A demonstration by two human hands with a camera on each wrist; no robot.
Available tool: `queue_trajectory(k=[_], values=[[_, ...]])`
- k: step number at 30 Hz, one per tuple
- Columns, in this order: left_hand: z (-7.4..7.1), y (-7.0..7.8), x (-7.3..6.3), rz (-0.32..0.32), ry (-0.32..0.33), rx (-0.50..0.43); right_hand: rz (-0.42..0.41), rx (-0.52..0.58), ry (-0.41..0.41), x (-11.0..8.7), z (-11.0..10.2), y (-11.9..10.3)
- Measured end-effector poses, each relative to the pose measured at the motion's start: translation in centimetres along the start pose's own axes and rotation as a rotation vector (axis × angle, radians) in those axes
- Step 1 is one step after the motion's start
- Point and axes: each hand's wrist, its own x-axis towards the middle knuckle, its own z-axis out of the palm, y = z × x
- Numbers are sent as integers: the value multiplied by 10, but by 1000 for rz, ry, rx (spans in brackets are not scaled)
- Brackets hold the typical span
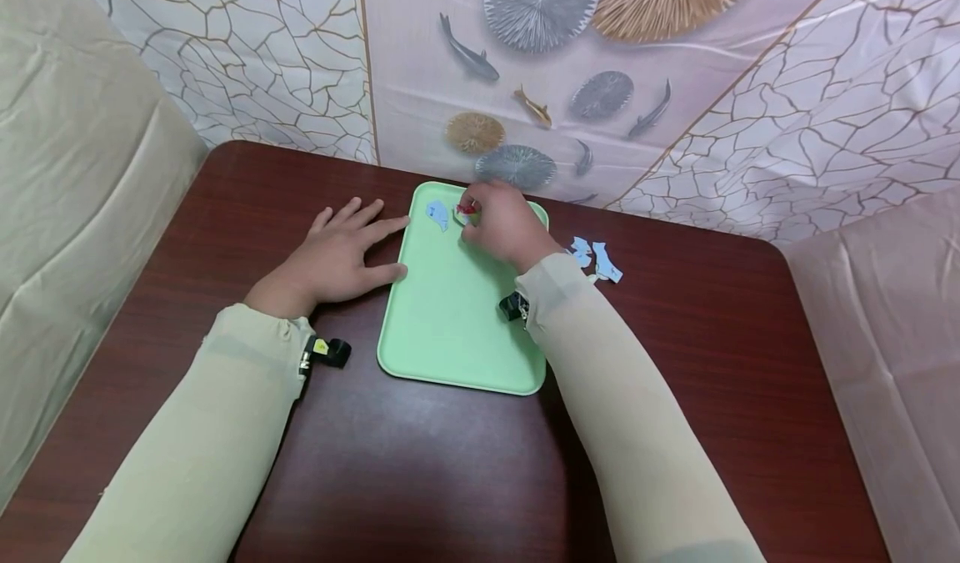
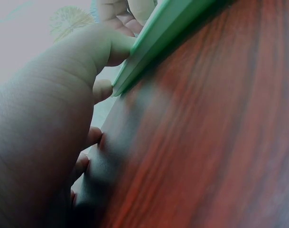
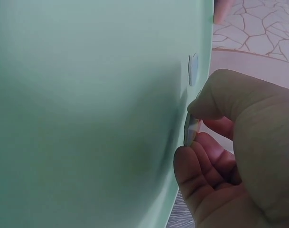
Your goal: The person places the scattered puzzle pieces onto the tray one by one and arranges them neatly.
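Note:
A light green tray lies on the table. My right hand is over its far end and pinches a small piece with red and green print between thumb and fingers; in the right wrist view the piece appears thin and flat. Left of it on the tray rests a pale blue irregular piece. My left hand lies with fingers spread on the table, thumb and index fingertip touching the tray's left edge.
Several pale blue irregular pieces lie on the dark wood table right of the tray, partly hidden by my right wrist. A patterned cloth hangs behind the table, and plain fabric hangs at the left.

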Motion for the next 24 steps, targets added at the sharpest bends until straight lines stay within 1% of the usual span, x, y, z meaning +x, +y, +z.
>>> queue_trajectory(k=[12,24], values=[[-1,2,0,3,3,4,51,-27,-22,5,1,4],[-2,2,0,0,-4,6,57,-21,-34,7,2,3]])
